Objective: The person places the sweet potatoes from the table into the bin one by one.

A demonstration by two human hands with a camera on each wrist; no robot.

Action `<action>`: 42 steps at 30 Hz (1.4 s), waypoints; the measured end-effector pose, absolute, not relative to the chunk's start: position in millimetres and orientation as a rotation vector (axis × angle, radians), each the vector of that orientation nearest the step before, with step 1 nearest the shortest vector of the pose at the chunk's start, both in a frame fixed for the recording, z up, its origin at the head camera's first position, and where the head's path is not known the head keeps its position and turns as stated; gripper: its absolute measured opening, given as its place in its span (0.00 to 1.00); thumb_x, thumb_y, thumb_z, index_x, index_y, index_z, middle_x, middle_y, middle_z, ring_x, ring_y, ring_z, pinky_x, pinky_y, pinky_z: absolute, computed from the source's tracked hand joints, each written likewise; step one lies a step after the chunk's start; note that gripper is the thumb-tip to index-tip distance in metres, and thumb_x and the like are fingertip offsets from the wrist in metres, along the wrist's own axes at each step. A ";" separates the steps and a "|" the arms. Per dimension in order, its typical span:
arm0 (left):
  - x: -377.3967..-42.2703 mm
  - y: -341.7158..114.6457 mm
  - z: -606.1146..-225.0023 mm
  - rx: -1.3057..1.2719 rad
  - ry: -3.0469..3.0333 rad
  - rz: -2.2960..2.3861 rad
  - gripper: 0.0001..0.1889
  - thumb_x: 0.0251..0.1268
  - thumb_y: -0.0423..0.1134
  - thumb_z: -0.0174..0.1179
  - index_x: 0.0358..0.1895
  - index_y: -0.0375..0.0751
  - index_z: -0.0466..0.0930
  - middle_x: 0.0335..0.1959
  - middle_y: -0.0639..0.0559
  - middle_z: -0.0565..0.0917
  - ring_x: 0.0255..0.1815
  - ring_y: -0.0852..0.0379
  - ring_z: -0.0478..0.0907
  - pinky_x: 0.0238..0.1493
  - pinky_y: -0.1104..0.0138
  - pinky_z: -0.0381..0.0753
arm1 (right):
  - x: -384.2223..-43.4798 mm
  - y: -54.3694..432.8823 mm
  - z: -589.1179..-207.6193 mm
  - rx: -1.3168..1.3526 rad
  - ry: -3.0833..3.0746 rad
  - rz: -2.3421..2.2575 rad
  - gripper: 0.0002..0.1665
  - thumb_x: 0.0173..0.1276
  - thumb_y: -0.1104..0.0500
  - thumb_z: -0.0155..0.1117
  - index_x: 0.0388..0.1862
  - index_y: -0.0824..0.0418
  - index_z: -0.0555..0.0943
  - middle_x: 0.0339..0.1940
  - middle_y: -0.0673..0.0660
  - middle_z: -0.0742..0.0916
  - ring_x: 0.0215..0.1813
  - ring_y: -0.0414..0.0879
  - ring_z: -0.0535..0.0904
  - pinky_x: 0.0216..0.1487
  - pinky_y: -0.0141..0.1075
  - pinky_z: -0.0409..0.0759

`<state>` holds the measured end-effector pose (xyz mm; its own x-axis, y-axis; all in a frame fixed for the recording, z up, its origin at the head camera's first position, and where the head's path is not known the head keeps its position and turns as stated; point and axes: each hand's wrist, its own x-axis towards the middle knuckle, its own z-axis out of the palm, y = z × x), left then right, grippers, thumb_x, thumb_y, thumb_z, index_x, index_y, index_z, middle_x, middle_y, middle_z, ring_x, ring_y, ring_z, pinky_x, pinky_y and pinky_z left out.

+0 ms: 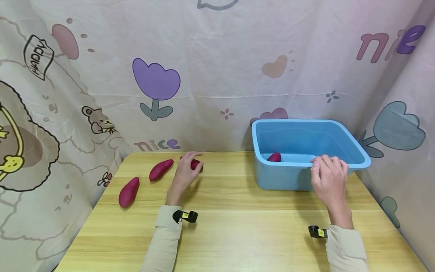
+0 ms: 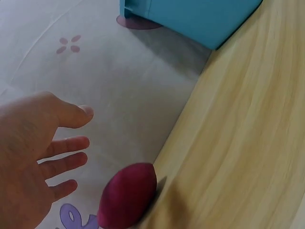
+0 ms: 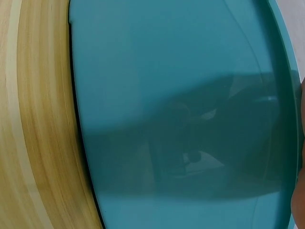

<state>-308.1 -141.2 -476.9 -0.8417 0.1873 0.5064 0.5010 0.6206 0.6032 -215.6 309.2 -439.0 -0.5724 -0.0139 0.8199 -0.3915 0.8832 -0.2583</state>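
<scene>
My left hand (image 1: 185, 172) hovers over a purple-red sweet potato (image 1: 195, 164) near the table's back edge. In the left wrist view the fingers are spread apart, and the sweet potato (image 2: 127, 196) lies below them, outside their grasp. To the left of that hand lie two more sweet potatoes, a middle one (image 1: 161, 170) and a nearer one (image 1: 129, 192). At the right, my right hand (image 1: 329, 179) grips the near rim of a blue plastic bin (image 1: 282, 175), fingers bent over the edge. Inside the bin one sweet potato (image 1: 274, 157) shows partly above the front wall.
The bin stands at the back right of a light wooden table (image 1: 251, 234). A printed curtain (image 1: 217, 75) hangs right behind the table and along both sides. Each wrist wears a small black camera, such as the left wrist camera (image 1: 185, 216).
</scene>
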 end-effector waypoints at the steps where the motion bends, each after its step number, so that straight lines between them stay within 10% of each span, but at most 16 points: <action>1: -308.6 -141.8 -477.4 -0.538 -2.453 -1.086 0.18 0.66 0.31 0.69 0.58 0.38 0.84 0.58 0.39 0.82 0.62 0.40 0.76 0.64 0.44 0.71 | -215.5 309.7 -438.9 0.291 -2.135 0.520 0.21 0.79 0.56 0.44 0.32 0.66 0.80 0.33 0.65 0.83 0.42 0.65 0.72 0.53 0.62 0.62; 42: -320.6 -162.6 -511.5 -0.437 -2.708 -0.846 0.29 0.55 0.22 0.71 0.63 0.38 0.80 0.66 0.32 0.74 0.69 0.30 0.65 0.69 0.37 0.60 | -216.0 311.2 -440.9 0.293 -2.139 0.515 0.21 0.79 0.56 0.44 0.32 0.66 0.80 0.33 0.65 0.84 0.42 0.64 0.73 0.53 0.62 0.62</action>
